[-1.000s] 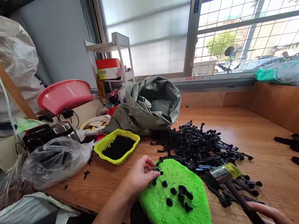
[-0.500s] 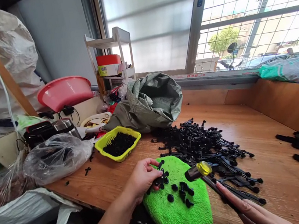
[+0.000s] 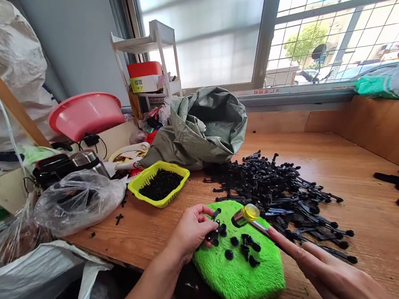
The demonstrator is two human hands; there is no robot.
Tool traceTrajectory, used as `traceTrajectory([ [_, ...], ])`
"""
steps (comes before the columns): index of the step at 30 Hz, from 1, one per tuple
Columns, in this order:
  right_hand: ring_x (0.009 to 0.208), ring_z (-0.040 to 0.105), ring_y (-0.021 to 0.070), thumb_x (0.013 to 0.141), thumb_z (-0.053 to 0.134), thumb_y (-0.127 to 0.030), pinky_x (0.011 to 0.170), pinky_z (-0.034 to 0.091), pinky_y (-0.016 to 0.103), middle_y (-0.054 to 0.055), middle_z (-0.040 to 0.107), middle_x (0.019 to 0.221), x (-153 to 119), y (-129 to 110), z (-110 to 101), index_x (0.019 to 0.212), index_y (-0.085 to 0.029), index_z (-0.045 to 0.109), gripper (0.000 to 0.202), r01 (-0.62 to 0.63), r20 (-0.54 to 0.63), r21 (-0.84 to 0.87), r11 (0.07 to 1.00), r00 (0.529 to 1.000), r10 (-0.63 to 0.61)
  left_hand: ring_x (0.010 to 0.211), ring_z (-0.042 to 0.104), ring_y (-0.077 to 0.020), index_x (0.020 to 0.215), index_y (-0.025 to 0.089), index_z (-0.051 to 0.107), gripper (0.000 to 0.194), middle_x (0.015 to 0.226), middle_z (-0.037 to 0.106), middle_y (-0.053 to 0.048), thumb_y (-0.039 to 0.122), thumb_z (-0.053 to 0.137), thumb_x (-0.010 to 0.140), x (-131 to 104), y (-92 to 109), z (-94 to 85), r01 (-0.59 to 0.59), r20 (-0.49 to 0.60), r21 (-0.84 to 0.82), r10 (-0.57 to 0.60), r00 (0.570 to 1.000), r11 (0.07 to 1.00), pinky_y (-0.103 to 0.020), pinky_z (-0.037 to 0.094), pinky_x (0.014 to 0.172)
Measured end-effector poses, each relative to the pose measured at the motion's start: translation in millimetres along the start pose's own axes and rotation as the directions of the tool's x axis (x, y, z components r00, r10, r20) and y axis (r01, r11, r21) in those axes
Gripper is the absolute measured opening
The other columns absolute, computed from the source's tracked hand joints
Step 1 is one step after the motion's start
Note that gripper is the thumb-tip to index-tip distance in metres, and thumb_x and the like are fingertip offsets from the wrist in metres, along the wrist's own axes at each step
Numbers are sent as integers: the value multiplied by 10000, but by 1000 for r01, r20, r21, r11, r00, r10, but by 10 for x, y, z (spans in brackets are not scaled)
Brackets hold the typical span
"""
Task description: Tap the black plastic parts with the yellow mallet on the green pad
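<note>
We have the left hand [image 3: 195, 226] pinching a black plastic part [image 3: 219, 230], thumb and fingers nearly together, over the far-left side of the green fuzzy pad [image 3: 240, 282]. The right hand [image 3: 323, 265] is curled round a yellow-faced mallet [image 3: 245, 215], index finger laid along the handle, head over the pad just right of the pinched part. Main risk, we judge: a tap off line catches the left thumb, since head and fingertips are so near. The plush looks soft, so the part could tip or skid if the pinch is loose; a knock could also scatter the loose black pieces [image 3: 248, 246] mid-pad. Hard to make out: left fingers cover much of the part, so we can't tell if it's one or several joined; mallet-to-pad contact unclear; handle's end hidden by the right hand, whose forearm is cut off at the bottom. Bits in the yellow basket [image 3: 185, 177] and heaped parts [image 3: 271, 184] blur together.
</note>
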State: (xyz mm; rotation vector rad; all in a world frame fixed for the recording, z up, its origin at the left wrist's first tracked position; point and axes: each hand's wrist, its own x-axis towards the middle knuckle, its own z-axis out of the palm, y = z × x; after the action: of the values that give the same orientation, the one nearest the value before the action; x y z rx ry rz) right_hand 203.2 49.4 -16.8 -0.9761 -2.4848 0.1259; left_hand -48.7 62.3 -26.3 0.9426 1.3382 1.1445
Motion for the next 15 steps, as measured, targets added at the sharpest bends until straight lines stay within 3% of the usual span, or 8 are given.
traceTrajectory([
  [4, 829, 632, 159, 951, 180, -207, 542, 500, 164, 45, 614, 976, 100, -68, 2, 1393, -326, 234, 461, 36, -31, -92, 995, 999, -39, 394, 371, -58, 802, 134, 484, 191, 485, 416, 84, 82, 553, 630, 0, 5, 12, -1, 6, 22, 1, 1000, 1000, -128, 348, 309],
  [9, 780, 633, 146, 924, 194, -139, 554, 500, 182, 36, 589, 981, 155, -83, 60, 1373, -395, 235, 519, 62, 46, -170, 984, 997, -55, 340, 357, -55, 770, 151, 452, 171, 460, 396, 96, 44, 519, 654, -9, 66, 33, 23, -12, 82, -22, 1000, 996, -126, 299, 279],
  [13, 675, 621, 144, 933, 189, -173, 530, 484, 189, 46, 583, 881, 208, -123, 3, 1394, -331, 229, 489, 27, -98, -115, 993, 994, -39, 318, 359, -51, 764, 163, 434, 180, 468, 401, 98, 21, 490, 668, -16, 115, 39, 64, -4, 109, -64, 998, 992, -122, 269, 274],
  [15, 682, 620, 146, 928, 185, -160, 542, 479, 192, 47, 586, 868, 243, -130, -13, 1402, -306, 214, 497, 42, -81, -65, 997, 996, -47, 312, 354, -48, 763, 166, 427, 175, 475, 408, 95, 25, 489, 679, -15, 124, 37, 75, 2, 117, -76, 997, 990, -122, 255, 273],
])
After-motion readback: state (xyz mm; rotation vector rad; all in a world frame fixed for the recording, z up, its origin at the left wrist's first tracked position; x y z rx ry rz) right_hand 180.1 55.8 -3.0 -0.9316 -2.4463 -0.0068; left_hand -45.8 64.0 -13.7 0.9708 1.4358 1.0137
